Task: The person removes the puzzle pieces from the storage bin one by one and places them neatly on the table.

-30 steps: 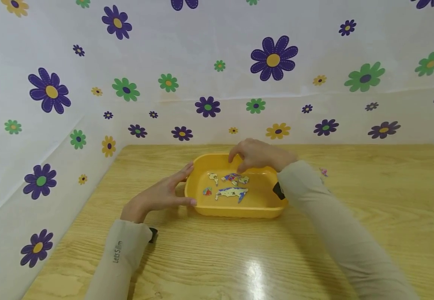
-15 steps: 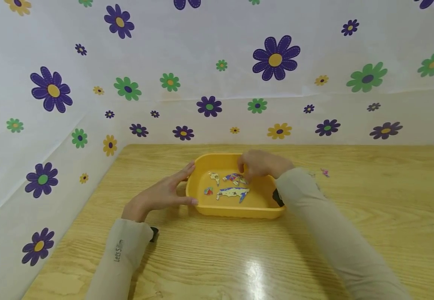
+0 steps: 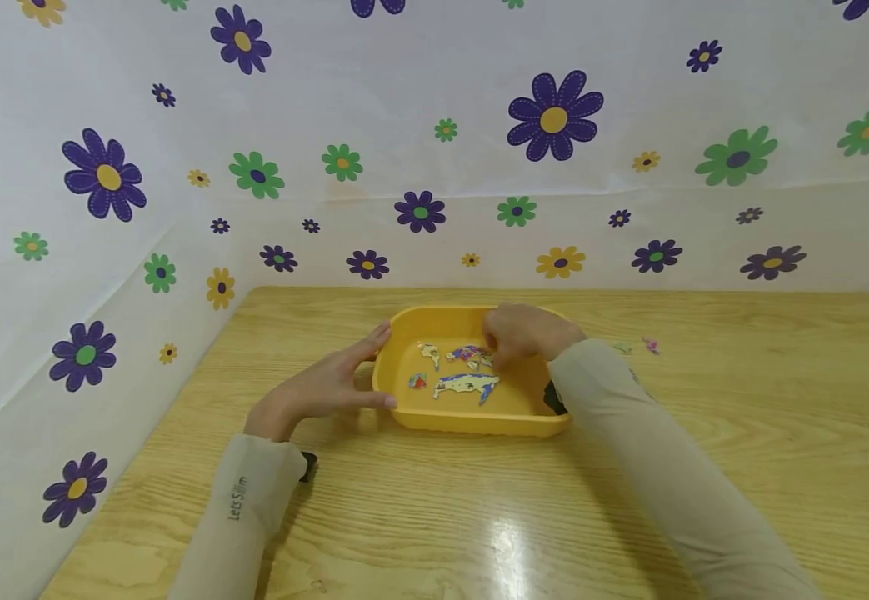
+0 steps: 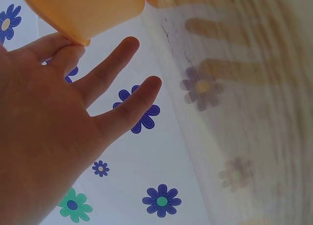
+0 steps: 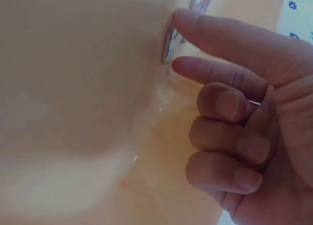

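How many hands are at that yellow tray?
2: the left hand rests against the left end of the yellow tray, and the right hand is inside it, touching a patterned piece. No others show.

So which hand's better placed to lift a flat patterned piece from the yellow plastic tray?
Likely the right hand: it is inside the tray, thumb and index fingertip at a pale, blue-edged piece. The left hand spreads around the tray's left end.
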Motion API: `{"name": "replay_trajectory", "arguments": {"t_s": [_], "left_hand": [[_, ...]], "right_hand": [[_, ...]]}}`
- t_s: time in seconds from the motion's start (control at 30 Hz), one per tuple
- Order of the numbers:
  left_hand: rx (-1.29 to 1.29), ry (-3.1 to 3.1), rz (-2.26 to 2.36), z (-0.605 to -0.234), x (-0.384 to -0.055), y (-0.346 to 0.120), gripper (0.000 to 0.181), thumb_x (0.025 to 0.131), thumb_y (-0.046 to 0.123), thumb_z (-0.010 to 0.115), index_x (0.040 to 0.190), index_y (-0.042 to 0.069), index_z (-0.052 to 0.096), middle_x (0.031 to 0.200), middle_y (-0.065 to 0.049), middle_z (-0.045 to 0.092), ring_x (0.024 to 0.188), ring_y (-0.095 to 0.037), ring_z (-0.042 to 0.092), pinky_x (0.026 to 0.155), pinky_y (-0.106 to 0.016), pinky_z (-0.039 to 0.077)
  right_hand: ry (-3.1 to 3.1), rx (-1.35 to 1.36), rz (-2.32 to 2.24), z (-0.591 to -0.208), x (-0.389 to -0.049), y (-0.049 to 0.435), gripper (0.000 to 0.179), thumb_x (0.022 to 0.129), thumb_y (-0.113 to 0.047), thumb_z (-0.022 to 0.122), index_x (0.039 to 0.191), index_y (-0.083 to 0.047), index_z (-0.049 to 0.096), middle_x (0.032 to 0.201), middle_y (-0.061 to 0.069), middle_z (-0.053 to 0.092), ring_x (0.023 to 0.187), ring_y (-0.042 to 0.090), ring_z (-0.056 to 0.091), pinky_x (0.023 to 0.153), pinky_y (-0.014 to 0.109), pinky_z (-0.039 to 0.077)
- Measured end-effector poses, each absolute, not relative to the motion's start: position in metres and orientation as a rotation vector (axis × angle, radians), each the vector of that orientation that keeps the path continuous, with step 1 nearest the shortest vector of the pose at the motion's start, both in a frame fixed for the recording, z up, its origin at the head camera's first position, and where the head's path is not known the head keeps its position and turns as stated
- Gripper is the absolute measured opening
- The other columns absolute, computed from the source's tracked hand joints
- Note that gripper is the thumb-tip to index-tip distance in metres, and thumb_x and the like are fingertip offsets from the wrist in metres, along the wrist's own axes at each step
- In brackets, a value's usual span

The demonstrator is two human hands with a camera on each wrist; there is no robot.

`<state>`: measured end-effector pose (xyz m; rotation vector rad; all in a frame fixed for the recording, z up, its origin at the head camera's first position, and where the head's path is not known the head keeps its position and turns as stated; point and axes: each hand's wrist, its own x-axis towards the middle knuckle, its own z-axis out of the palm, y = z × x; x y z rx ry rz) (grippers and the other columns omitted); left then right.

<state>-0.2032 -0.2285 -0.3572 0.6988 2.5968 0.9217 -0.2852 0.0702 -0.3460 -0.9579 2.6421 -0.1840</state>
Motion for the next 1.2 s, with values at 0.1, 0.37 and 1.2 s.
{"name": "replay_trajectory", "arguments": {"t_s": [0.1,0.37,1.2], "left_hand": [[0.7,2.594,0.926,-0.358,-0.204,-0.23,0.105,0.088,0.046,0.079,0.163,0.009,0.016,0.17,-0.004,0.004,0.145,-0.034,0.035,0.119,-0.058,0.021],[0.697,2.596,0.917,-0.356,-0.206,-0.232,0.106,0.087,0.047,0.079,0.163,0.01,0.015,0.17,-0.002,0.003,0.145,-0.035,0.035,0.119,-0.058,0.021],[0.687,2.592,0.929,-0.358,-0.203,-0.23,0.105,0.088,0.046,0.078,0.164,0.011,0.014,0.17,-0.005,0.003,0.144,-0.035,0.036,0.118,-0.059,0.022]], "right_hand": [[2.649,-0.974,-0.156,-0.346,-0.285,0.069,0.02,0.079,-0.01,0.076,0.069,-0.01,0.059,0.067,-0.002,0.043,0.067,0.015,0.04,0.058,0.027,0.031],[2.666,-0.97,-0.124,-0.347,-0.287,0.063,0.011,0.083,-0.009,0.071,0.074,-0.008,0.065,0.07,0.0,0.051,0.065,0.015,0.046,0.056,0.025,0.035],[2.674,-1.034,-0.213,-0.336,-0.28,0.063,0.012,0.086,-0.015,0.069,0.083,-0.004,0.067,0.077,0.002,0.061,0.067,0.017,0.053,0.06,0.027,0.045]]}}
